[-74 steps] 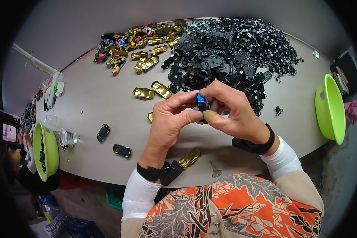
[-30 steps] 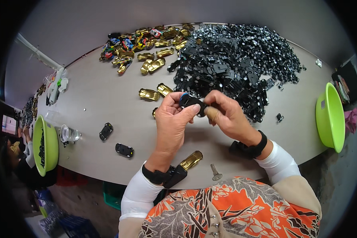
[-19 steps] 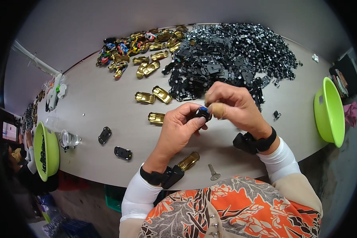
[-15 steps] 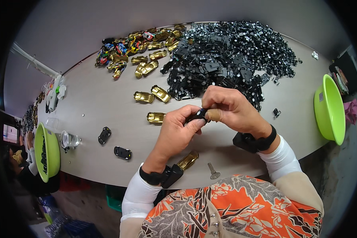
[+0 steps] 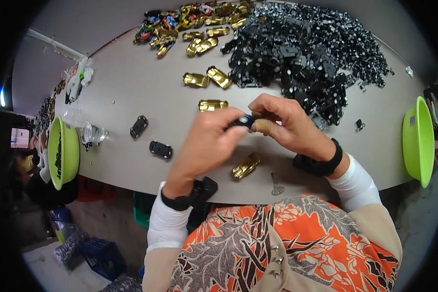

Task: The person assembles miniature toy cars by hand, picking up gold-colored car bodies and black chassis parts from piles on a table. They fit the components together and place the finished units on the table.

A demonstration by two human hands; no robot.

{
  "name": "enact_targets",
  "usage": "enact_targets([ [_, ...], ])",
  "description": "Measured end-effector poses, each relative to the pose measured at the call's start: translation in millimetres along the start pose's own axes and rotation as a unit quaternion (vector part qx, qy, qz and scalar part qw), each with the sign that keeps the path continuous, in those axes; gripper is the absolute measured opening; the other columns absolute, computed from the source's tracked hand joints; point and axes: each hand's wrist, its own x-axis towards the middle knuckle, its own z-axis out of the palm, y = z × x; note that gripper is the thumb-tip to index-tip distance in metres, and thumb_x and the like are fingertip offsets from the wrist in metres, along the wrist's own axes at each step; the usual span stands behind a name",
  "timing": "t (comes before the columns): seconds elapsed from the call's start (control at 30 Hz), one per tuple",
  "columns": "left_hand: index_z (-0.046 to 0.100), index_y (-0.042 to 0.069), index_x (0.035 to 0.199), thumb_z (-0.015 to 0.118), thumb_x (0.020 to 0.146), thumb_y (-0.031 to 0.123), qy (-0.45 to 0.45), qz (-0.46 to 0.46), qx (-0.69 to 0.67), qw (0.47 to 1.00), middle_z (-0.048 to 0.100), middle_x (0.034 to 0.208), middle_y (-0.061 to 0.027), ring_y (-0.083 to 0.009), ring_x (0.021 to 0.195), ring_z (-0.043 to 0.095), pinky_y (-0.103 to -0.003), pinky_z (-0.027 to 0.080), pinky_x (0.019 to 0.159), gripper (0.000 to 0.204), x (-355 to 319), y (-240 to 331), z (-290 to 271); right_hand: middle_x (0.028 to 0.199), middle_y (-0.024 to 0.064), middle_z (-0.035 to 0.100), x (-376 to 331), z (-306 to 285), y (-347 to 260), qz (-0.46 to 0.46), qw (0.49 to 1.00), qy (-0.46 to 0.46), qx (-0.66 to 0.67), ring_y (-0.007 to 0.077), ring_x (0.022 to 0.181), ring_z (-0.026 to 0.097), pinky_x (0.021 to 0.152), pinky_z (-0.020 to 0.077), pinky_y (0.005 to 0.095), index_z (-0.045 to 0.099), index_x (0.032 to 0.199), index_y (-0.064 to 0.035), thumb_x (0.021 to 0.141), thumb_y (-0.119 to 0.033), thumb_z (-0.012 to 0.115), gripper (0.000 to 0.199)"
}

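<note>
A small black toy car chassis (image 5: pixel 242 121) with a light wheel hub is held between both my hands, largely covered by fingers. My left hand (image 5: pixel 208 142), a little blurred, grips it from the left. From the other side, my right hand (image 5: pixel 286 125) pinches its end, with a tan wrapping on the thumb. Below the hands lies a gold toy car body (image 5: pixel 246 165), and beside it a flat metal key-like piece (image 5: pixel 277 184). Another gold car body (image 5: pixel 213 105) sits just beyond my left hand. Two dark toy cars (image 5: pixel 160 150) rest to the left.
A large heap of black chassis (image 5: pixel 297 53) covers the back right, with gold and coloured toy cars (image 5: pixel 194 36) at back left. Green basins stand at the left (image 5: pixel 72 155) and right (image 5: pixel 417 146). A clear cup (image 5: pixel 91 133) is near the left basin; a co-worker's arm (image 5: pixel 44 160) shows beyond.
The whole view has shifted, so the tabletop appears higher. My left hand has turned over the chassis and moved away from the gold body near the table edge. Both hands still hold the chassis.
</note>
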Motion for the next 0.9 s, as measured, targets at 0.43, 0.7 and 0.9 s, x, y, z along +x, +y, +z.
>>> enact_targets([
  [0.43,0.062,0.000,0.105,0.066,0.072,0.004,0.279,0.049,0.479,0.831,0.062,0.104,-0.0141,-0.0278,0.092,0.059,-0.033,0.047,0.078,0.034,-48.1,-66.7,-93.2,0.084,0.0124,0.048,-10.3,17.8,2.1,-0.089,0.933,-0.249,-0.244,0.0308,0.083,0.052,0.071,0.0447,0.0401,0.051,0.078,0.0014,0.068,-0.001,0.058,0.012],
  [0.7,0.065,0.004,0.098,0.066,0.074,0.010,0.101,0.092,0.351,0.926,0.063,0.102,-0.0122,-0.0295,0.094,0.058,-0.037,0.046,0.081,0.025,21.7,-38.0,-42.9,0.086,0.0133,0.047,-3.4,-23.7,-6.4,-0.062,0.943,-0.126,-0.302,0.0322,0.079,0.052,0.066,0.0434,0.0391,0.052,0.080,0.0026,0.062,0.008,0.053,0.018],
  [0.9,0.066,0.002,0.088,0.069,0.072,0.015,0.098,0.097,0.446,0.884,0.062,0.093,-0.0138,-0.0308,0.088,0.057,-0.040,0.046,0.079,0.021,100.1,-39.3,-8.9,0.085,0.0116,0.047,-9.4,-26.7,-13.2,-0.067,0.885,-0.130,-0.442,0.0294,0.079,0.048,0.070,0.0430,0.0369,0.050,0.078,-0.0019,0.066,0.007,0.051,0.015],
])
